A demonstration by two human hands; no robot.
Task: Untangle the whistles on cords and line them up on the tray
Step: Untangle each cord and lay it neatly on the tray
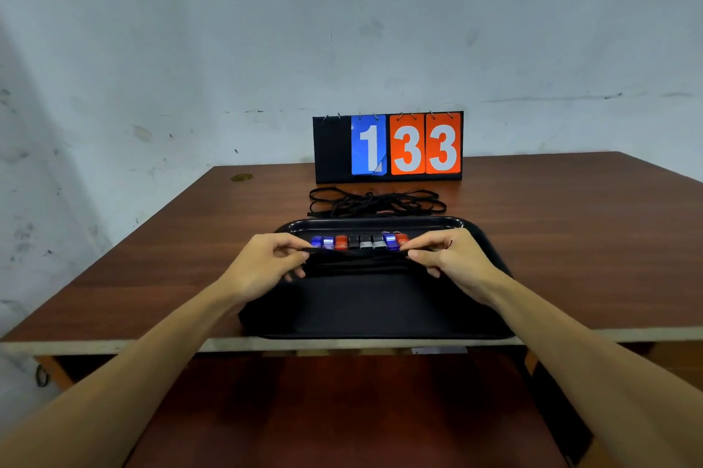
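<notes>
Scuffed pale wall (266,30), brown wooden table (570,239), flip scoreboard (388,146) reading 133

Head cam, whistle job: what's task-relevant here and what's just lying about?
Job: whistles, tray, cord pinched between left hand and right hand, tangled cords behind the tray.
Lying about: flip scoreboard, small round object on the table, far left.

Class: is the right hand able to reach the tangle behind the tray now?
Likely yes once freed: the right hand pinches a cord; nothing stands between it and the tangle past the tray.
</notes>
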